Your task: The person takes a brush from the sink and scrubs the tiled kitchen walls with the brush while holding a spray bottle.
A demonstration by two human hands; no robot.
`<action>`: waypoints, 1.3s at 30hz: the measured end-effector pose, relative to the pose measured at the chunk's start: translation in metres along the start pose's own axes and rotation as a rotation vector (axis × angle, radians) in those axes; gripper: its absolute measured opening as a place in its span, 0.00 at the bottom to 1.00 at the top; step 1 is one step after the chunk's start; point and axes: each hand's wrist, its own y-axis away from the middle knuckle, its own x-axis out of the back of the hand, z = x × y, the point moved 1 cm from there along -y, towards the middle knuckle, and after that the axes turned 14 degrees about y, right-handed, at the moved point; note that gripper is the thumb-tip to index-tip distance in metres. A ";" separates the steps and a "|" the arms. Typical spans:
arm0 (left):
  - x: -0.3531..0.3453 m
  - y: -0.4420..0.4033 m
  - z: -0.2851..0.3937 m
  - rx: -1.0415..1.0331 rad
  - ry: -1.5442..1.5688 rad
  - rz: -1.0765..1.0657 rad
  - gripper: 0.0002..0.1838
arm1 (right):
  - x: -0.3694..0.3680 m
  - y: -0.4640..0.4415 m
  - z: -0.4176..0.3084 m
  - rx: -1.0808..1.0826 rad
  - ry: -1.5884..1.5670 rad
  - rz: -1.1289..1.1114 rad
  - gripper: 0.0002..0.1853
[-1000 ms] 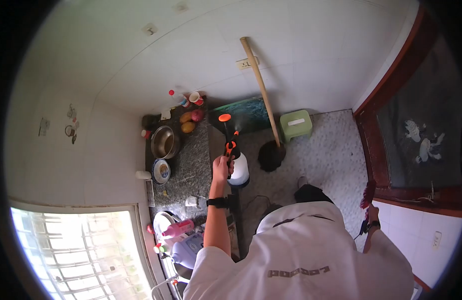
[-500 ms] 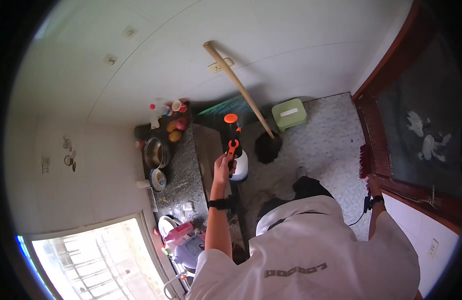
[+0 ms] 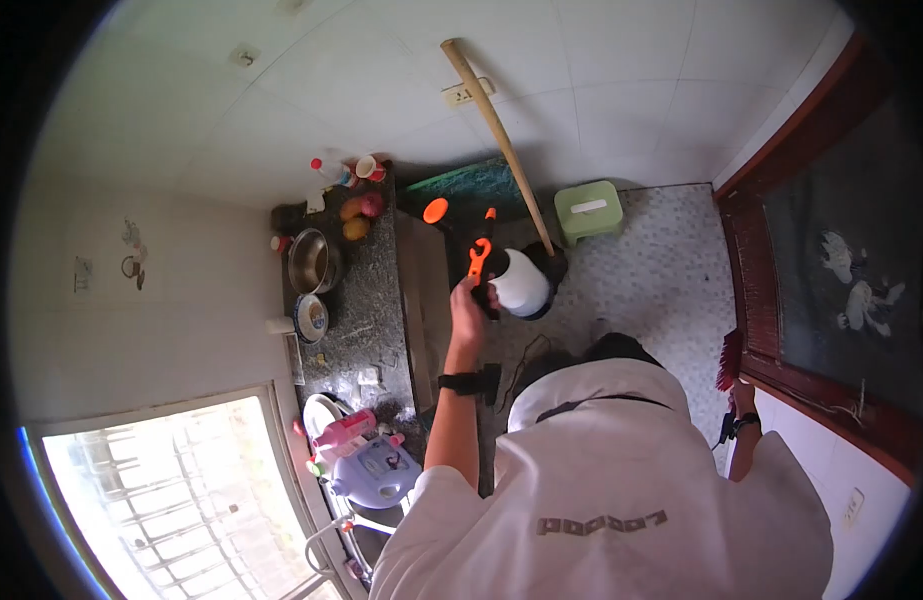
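Note:
My left hand (image 3: 469, 300) is closed round the handle of a pump spray bottle (image 3: 522, 285), which has a white body, an orange trigger, an orange nozzle and an orange pump knob. The bottle is held tilted in the air, knob toward the counter side and body toward the floor side. By the door, my right hand (image 3: 744, 398) grips a brush with red bristles (image 3: 728, 360). Its handle is mostly hidden by the hand. A dark band is on each wrist.
A stone counter (image 3: 366, 290) on the left carries a metal bowl (image 3: 313, 262), fruit (image 3: 355, 229), and a purple jug (image 3: 376, 472). A wooden-handled tool (image 3: 496, 125) leans on the wall beside a green stool (image 3: 589, 210). A dark-framed door (image 3: 831, 260) stands right.
The spray bottle has tilted: its white body swung right and its pump knob left. My left hand moved slightly right and up in view. The brush stays in my right hand.

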 end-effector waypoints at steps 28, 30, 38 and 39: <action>0.289 0.261 -0.058 -0.210 -0.030 0.517 0.17 | -0.105 0.057 -0.180 0.457 0.250 0.004 0.17; 0.295 0.264 -0.058 -0.199 -0.030 0.537 0.18 | -0.113 0.080 -0.179 0.492 0.128 -0.030 0.16; 0.318 0.271 -0.042 -0.120 0.010 0.621 0.18 | -0.133 0.107 -0.136 0.510 0.130 -0.057 0.15; 0.322 0.272 -0.040 -0.105 0.042 0.654 0.18 | -0.137 0.106 -0.130 0.494 0.113 -0.083 0.15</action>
